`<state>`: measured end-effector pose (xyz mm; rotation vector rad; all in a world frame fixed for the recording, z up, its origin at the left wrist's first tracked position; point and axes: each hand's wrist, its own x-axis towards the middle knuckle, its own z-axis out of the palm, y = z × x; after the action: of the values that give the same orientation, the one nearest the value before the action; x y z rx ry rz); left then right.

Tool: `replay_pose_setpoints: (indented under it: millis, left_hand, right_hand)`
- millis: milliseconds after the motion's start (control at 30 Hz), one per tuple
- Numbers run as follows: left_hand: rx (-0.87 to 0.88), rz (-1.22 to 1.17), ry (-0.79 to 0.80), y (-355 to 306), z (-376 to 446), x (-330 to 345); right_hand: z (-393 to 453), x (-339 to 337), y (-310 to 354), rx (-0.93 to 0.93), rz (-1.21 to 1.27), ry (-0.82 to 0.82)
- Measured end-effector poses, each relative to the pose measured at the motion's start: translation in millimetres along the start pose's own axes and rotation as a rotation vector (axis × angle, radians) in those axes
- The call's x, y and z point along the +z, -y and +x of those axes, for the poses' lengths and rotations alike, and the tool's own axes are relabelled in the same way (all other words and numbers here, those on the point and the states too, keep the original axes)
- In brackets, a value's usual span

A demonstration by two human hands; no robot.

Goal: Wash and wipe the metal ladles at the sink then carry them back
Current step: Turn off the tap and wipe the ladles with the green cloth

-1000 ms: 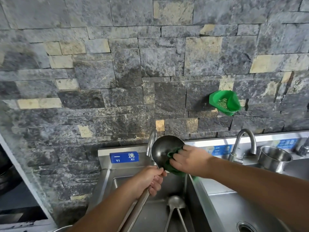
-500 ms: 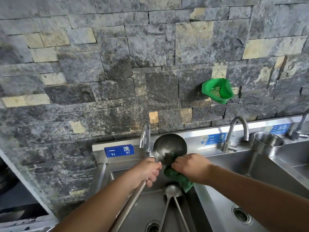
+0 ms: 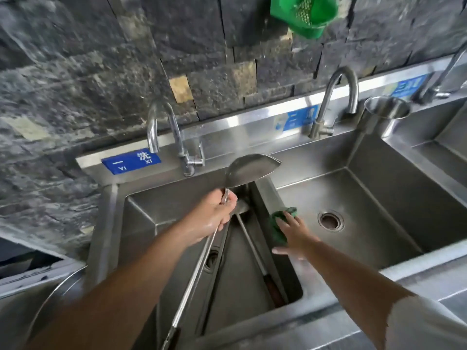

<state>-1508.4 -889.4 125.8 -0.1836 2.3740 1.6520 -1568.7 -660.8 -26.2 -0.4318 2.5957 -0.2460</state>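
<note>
My left hand [image 3: 216, 213] grips a long metal ladle by the neck, just below its bowl [image 3: 250, 168]. The bowl hangs tilted above the back of the left basin [image 3: 141, 215], and the handle [image 3: 192, 279] runs down toward me. My right hand [image 3: 296, 234] rests with spread fingers on a green cloth [image 3: 279, 224] that lies over the divider between the left and middle basins. More ladles [image 3: 252, 251] lie in the left basin under the held one; their bowls are partly hidden by my left hand.
A tap [image 3: 164, 132] rises behind the left basin and another tap [image 3: 338, 97] behind the middle basin, which has an open drain [image 3: 330, 221]. A steel pot [image 3: 386, 113] stands at the back right. A green strainer [image 3: 303, 13] hangs on the stone wall.
My right hand took the green cloth off the ladle's bowl and moved it down and right onto the divider. The ladle's bowl turned on edge. The view tilted down.
</note>
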Motion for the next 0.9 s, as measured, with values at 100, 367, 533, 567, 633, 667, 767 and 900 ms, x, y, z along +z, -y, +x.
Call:
replay_pose_setpoints:
  millis: [100,367,533,567,633,667,767,900]
  left_hand:
    - [0.034,0.062,0.059,14.1,13.0,7.5]
    - [-0.004,0.236,0.106,8.2,41.2,22.1]
    - [0.003,0.291,0.159,-17.8,63.6,62.6]
    - [-0.004,0.278,0.173,-23.1,68.9,73.9]
    - [-0.030,0.257,0.204,-35.5,80.5,103.8]
    - [-0.052,0.244,0.216,-41.4,86.4,118.8]
    - [-0.113,0.167,0.276,-60.1,101.8,162.6]
    - [-0.235,0.089,0.310,-76.2,114.8,203.4]
  right_hand:
    - [19.3,27.6,-6.3,0.015,-0.019,-0.017]
    - [33.7,2.3,-3.4,-0.068,-0.109,0.081]
    - [-34.5,-4.0,11.2,0.043,0.422,-0.224]
    - [-50.1,-6.6,19.5,0.056,0.597,-0.165]
    - [-83.5,-14.4,33.4,0.031,1.066,0.018]
    - [-94.3,-17.3,38.9,-0.006,1.272,0.059]
    - [-109.9,-27.3,41.5,-0.006,1.446,-0.048]
    - [-113.7,-40.6,18.4,0.319,1.214,-0.512]
